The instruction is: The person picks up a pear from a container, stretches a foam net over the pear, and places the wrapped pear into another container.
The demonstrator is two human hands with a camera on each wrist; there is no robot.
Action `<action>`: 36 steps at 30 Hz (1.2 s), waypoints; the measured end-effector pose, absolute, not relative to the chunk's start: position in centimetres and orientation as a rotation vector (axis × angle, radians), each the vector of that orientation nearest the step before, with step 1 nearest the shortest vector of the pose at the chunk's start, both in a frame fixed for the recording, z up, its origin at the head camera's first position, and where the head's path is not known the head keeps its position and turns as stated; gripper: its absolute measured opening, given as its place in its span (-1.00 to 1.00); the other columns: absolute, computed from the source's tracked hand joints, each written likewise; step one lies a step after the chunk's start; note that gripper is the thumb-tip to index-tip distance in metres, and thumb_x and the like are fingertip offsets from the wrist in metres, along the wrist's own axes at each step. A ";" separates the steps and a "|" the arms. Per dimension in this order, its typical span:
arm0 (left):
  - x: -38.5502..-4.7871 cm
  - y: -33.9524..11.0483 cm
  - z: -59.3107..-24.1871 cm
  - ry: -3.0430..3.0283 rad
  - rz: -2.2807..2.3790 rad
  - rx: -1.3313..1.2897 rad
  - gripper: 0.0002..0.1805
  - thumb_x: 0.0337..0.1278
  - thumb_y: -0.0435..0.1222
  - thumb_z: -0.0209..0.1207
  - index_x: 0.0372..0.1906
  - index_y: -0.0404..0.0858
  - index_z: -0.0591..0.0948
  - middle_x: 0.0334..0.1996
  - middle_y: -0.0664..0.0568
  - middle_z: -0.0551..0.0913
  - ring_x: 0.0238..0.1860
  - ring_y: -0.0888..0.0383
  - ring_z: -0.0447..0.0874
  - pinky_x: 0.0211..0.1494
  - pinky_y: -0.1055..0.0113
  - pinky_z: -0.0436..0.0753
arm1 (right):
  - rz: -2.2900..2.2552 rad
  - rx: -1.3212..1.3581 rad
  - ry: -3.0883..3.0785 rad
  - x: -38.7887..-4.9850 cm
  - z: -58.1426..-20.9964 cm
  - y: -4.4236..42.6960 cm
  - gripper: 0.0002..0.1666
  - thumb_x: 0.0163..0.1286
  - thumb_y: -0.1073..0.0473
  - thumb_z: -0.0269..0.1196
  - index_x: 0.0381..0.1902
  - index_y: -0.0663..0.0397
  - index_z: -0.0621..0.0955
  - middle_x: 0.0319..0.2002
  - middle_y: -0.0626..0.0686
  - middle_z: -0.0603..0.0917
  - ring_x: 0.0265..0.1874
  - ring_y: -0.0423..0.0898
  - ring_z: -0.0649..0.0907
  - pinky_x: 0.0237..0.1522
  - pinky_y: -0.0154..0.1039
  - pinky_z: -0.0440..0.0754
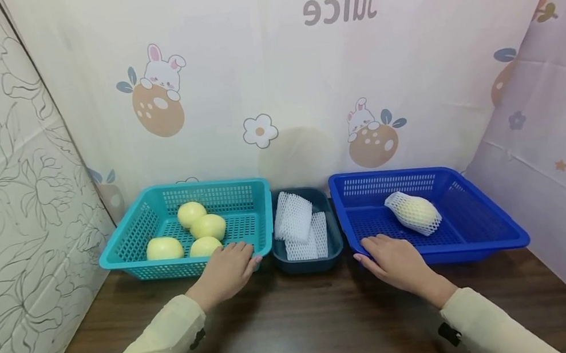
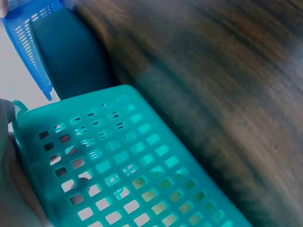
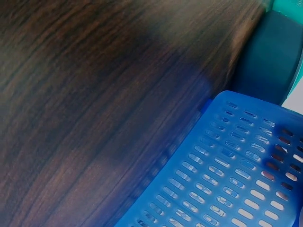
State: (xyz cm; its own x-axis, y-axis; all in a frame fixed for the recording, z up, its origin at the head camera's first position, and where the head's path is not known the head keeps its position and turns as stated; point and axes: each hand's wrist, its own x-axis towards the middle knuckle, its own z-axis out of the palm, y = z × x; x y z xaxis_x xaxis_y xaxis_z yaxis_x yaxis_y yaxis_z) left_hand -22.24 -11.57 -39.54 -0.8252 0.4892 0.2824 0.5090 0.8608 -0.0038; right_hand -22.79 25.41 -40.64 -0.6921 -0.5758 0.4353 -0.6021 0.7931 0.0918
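Note:
In the head view, my left hand (image 1: 227, 270) holds the front rim of a teal basket (image 1: 262, 224) near its right corner. Its fingers reach over the rim; the left wrist view shows skin through the basket's holes. Several pale yellow-green round fruits (image 1: 164, 249) lie inside. My right hand (image 1: 394, 259) grips the front left corner of a blue basket (image 1: 496, 234), fingers over the rim and thumb outside. One similar fruit (image 1: 419, 214), wrapped in a white foam net, lies in that basket. The fingertips of both hands are partly hidden.
Between the baskets stands a small dark teal bin (image 1: 311, 265) with several white foam nets (image 1: 299, 218) in it. All three containers sit on a dark wooden table (image 1: 298, 324), against a printed cloth backdrop (image 1: 231, 78). A patterned panel (image 1: 13, 170) borders the left side.

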 end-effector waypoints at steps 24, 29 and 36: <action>-28.2 -17.5 -31.0 -2.953 -0.165 -0.722 -0.78 0.27 -0.18 0.13 -0.16 -0.26 0.59 -0.24 -0.05 0.62 -0.30 0.05 0.61 -0.27 0.08 0.59 | 0.091 0.881 -2.487 -23.0 -40.9 25.8 -0.73 0.34 -0.07 0.19 -0.42 -0.06 0.47 -0.57 -0.13 0.41 -0.58 -0.18 0.39 -0.59 -0.31 0.33; -30.3 -19.4 -31.0 -3.045 -0.207 -0.588 -0.69 0.27 -0.17 0.12 -0.04 -0.32 0.54 -0.11 -0.16 0.60 -0.19 -0.04 0.59 -0.20 -0.02 0.56 | 0.091 0.894 -2.460 -23.0 -41.1 25.8 -0.73 0.34 -0.07 0.19 -0.43 -0.05 0.46 -0.57 -0.13 0.40 -0.59 -0.17 0.40 -0.61 -0.30 0.33; -32.3 -21.7 -32.1 -3.206 -0.322 -0.373 -0.48 0.29 -0.08 0.07 0.09 -0.46 0.45 0.02 -0.34 0.52 -0.05 -0.21 0.53 -0.10 -0.10 0.50 | 0.086 0.908 -2.439 -22.8 -41.2 25.5 -0.73 0.33 -0.07 0.19 -0.42 -0.03 0.49 -0.56 -0.11 0.43 -0.58 -0.15 0.45 -0.61 -0.29 0.36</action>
State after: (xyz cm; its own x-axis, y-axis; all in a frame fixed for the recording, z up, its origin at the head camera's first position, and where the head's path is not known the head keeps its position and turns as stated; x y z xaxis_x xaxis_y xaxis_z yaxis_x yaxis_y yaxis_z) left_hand -32.31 -21.67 -32.05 -0.9684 0.2370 -0.0783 0.2167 0.9540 0.2072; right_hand -22.80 25.49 -41.20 -0.6329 -0.5906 0.5007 -0.6242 0.7718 0.1213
